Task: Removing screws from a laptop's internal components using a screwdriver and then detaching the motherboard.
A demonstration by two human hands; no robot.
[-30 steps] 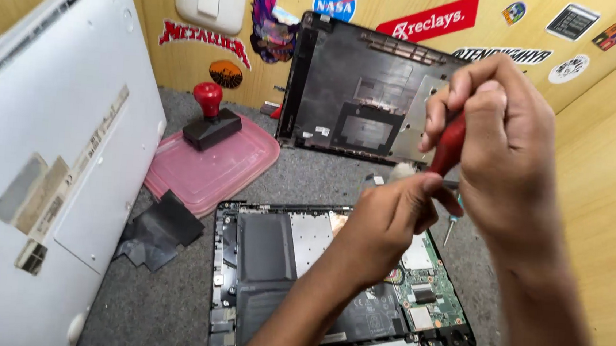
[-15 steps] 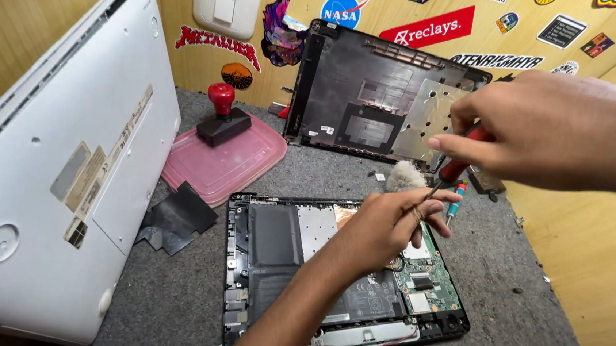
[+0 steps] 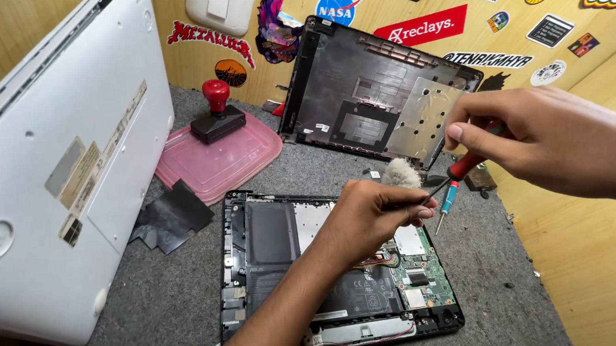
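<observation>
The opened laptop base [image 3: 337, 270] lies flat on the grey felt surface [image 3: 518, 299], its bottom cover already off, so the black battery, the metal shield plate and the green circuit board [image 3: 425, 270] at its right end are all exposed. The removed dark cover [image 3: 372, 97] leans upright against the wooden back wall, and a second, white laptop [image 3: 51, 175] stands propped on the left, closed and apparently untouched. The left hand [image 3: 370, 218] rests over the middle of the open base, fingers pinched shut around the thin handle of a small brush whose pale bristle tuft [image 3: 402, 173] sticks up behind the knuckles. The right hand [image 3: 545, 140] hovers above and to the right, thumb and forefinger closed on the red handle of a screwdriver [image 3: 462, 169], its shaft angled down toward the left hand's fingertips. A second, small blue-handled screwdriver [image 3: 448, 202] lies on the felt just beyond the base's far right corner. So the opening-up looks finished and the work appears to be in the inside stage; the board, battery and speaker strip along the near edge all sit in place, with nothing lifted out. Whether any internal screws are already out cannot be told. On the left, a pink plastic lid [image 3: 217, 158] carries a black block with a red knob [image 3: 216, 111], and a black folded sheet [image 3: 171, 217] lies near the base's left edge.
</observation>
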